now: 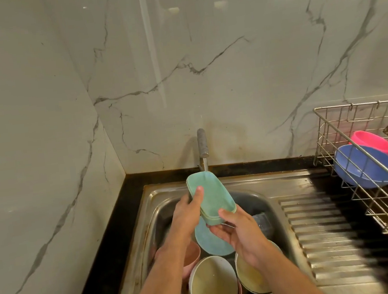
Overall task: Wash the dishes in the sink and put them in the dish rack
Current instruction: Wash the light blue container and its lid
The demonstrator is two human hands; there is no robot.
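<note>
Right now a green oblong dish (212, 196), turned bottom-up and tilted, is held over the sink (260, 182) with its far end under the thin stream from the tap (202, 143). The left hand (187, 214) grips its left edge, thumb laid flat on the base and fingers curled behind; the right hand (240, 233) cups the near end from below, thumb hooked over the rim. So both hands have hold of it.

This looks like the rinsing step. Beneath, the basin holds more to do: a pale blue plate (210, 241), two cream bowls (213, 286) (250, 277) and a pink cup (191, 256), mostly hidden by the forearm.

Off to the right, past the ribbed drainboard (338, 232), the wire dish rack (372, 189) already holds a blue bowl (364, 166) and a pink bowl (371, 142).

Next, I'd judge, the dish needs turning to rinse its inside, a shake, then a carry right into the rack's free wires. It's wet, so it may slip.
</note>
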